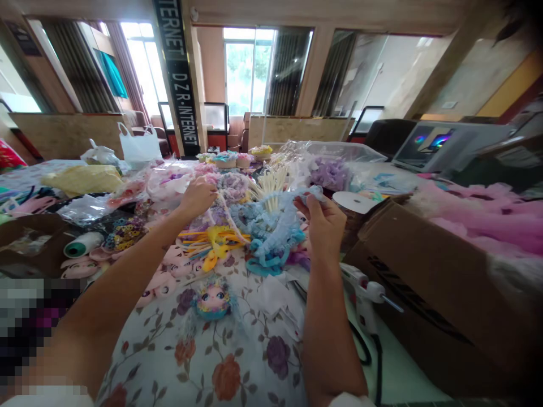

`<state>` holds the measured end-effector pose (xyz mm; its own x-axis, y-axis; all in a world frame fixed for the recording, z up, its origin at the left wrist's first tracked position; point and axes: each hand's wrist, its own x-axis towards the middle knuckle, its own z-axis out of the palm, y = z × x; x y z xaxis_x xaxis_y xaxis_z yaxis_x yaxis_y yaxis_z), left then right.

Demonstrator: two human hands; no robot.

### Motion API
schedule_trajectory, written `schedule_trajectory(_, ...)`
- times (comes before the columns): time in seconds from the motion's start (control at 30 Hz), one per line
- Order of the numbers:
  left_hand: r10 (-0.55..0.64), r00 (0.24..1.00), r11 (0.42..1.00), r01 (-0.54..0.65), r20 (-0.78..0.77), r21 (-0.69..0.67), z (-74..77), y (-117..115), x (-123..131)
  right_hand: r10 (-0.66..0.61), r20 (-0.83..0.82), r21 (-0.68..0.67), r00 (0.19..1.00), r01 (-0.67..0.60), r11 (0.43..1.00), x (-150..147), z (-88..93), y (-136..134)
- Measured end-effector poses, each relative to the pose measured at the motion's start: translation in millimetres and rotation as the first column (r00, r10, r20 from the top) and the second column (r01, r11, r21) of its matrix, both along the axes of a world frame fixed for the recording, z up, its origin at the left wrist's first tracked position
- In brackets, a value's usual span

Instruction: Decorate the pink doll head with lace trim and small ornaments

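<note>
Your right fingers (313,204) pinch blue ruffled trim (278,240) beside the pale sticks (271,191), perhaps to avoid tangling; whether your left fingers (206,186) grip anything, I cannot tell. The doll head (212,298) lies before you, presumably for easy reach.

ribbon heap (278,229) behind the doll head (213,299), glue gun (365,294) and box (428,277) at right.

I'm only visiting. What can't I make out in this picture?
- Head view: what the left hand pinches, if anything; its own fingers cover it.
- Head view: how much light-blue frilly fabric the right hand pinches; its fingers hide that.
- Head view: what the brown cardboard box holds inside; its wall blocks the view.
- Head view: where the black cord ends; the bottom edge cuts it off.
</note>
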<state>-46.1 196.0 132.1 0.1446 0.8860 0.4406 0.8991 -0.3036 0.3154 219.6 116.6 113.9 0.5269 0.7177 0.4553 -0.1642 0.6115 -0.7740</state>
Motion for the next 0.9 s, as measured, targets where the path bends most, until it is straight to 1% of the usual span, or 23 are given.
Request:
schedule_trajectory(0.1,0.01,1.0,1.0,-0.01,-0.027,0.018,17.8,16,24,0.104,0.002,-0.024,0.995,-0.104,0.994,-1,5.5,-9)
schedule_trajectory(0.17,-0.006,1.0,1.0,0.006,-0.011,0.03,24.1,27,42,0.167,0.033,-0.054,0.985,-0.165,0.985,-1,8.3,-14)
schedule_trajectory(0.2,-0.022,1.0,0.999,0.022,0.001,0.037,25.0,33,50,0.185,0.061,-0.079,0.981,-0.18,0.98,-1,8.9,-16)
schedule_trajectory(0.3,-0.112,0.993,0.993,0.111,0.022,0.041,18.1,45,69,0.208,0.19,-0.186,0.959,-0.173,0.967,0,6.9,-16)
schedule_trajectory(0.4,-0.225,0.974,0.974,0.225,0.025,-0.016,4.1,48,76,0.24,0.387,-0.29,0.89,-0.129,0.948,3,-1.2,-8)
schedule_trajectory(0.5,-0.287,0.957,0.957,0.289,0.049,-0.035,-2.3,39,77,0.267,0.571,-0.344,0.776,-0.069,0.936,5,-12.4,3)
schedule_trajectory(0.57,-0.342,0.934,0.937,0.347,0.1,-0.04,0.2,26,80,0.283,0.644,-0.36,0.711,-0.045,0.932,3,-19.1,9)
schedule_trajectory(0.6,-0.388,0.911,0.915,0.399,0.135,-0.059,2.6,18,82,0.292,0.661,-0.366,0.691,-0.042,0.93,1,-21.7,12)
schedule_trajectory(0.63,-0.478,0.842,0.847,0.517,0.251,-0.122,5.0,9,85,0.297,0.671,-0.367,0.679,-0.043,0.929,-1,-23.7,14)
schedule_trajectory(0.67,-0.552,0.764,0.754,0.628,0.334,-0.192,7.0,1,87,0.297,0.676,-0.362,0.674,-0.048,0.931,-5,-24.9,14)
schedule_trajectory(0.7,-0.583,0.725,0.698,0.678,0.367,-0.231,8.4,-7,89,0.291,0.678,-0.351,0.675,-0.051,0.935,-8,-25.5,14)
schedule_trajectory(0.73,-0.604,0.703,0.661,0.705,0.375,-0.258,9.2,-14,91,0.281,0.68,-0.337,0.677,-0.052,0.94,-11,-25.4,13)
schedule_trajectory(0.77,-0.617,0.696,0.64,0.715,0.367,-0.28,9.6,-20,91,0.272,0.686,-0.323,0.675,-0.052,0.945,-15,-24.8,12)
schedule_trajectory(0.8,-0.615,0.706,0.645,0.706,0.349,-0.291,9.8,-24,91,0.263,0.699,-0.312,0.664,-0.048,0.949,-17,-23.9,11)
schedule_trajectory(0.9,-0.559,0.753,0.701,0.653,0.347,-0.288,13.0,-34,83,0.237,0.763,-0.296,0.601,-0.001,0.955,-21,-20.8,7)
